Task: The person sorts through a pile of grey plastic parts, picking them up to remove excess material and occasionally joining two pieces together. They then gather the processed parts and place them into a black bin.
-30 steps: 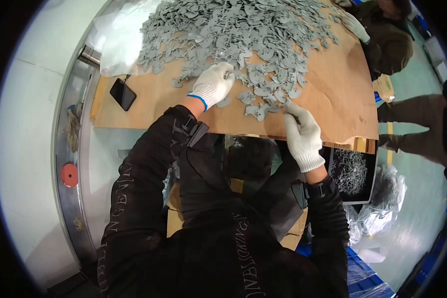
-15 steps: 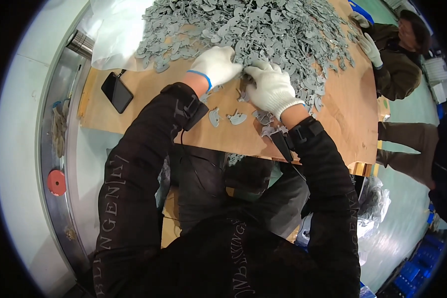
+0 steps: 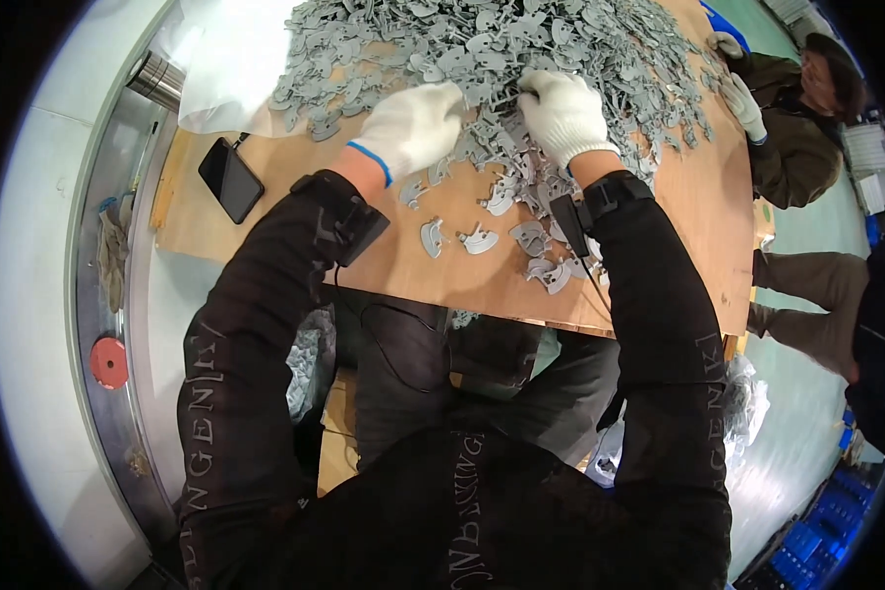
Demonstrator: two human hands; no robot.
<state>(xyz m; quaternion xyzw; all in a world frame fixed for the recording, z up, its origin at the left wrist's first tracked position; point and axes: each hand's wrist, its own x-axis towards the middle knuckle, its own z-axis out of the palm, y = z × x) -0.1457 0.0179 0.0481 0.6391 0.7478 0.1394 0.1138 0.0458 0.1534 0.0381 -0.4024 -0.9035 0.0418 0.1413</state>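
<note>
Parts [image 3: 497, 44], gray and thin, many fan-shaped with small stems, lie heaped over the far side of a brown wooden table [image 3: 295, 187]. Heap runs out of view at the upper edge; toward the near side it thins into scattered pieces between and below the two hands.

Left hand [image 3: 408, 128]: white knit glove, blue cuff edge. At the near-left fringe of the heap, back of the hand up, fingers bent toward the right hand. Partly closed; cannot tell whether anything is held.

Right hand [image 3: 565, 116]: white glove also. At the near edge of the heap, apart from the left hand. Fingers curled inward, tips among the gray parts; cannot tell whether a piece is gripped.

Two loose pieces [image 3: 478, 239] lie side by side, not touching, on bare wood nearer the person. Small cluster [image 3: 551, 273] just beside them to the right, near the right wrist strap [image 3: 615, 197].

Black phone [image 3: 231, 181] lies on the table's left part, near a whitish plastic sheet [image 3: 231, 69]. Metal cylinder [image 3: 155, 81] past the left corner; red disc [image 3: 109, 363] on a ledge farther down. Co-worker's gloved hands [image 3: 744, 106] at the table's right edge. Blue crates [image 3: 816, 541] at lower right.
</note>
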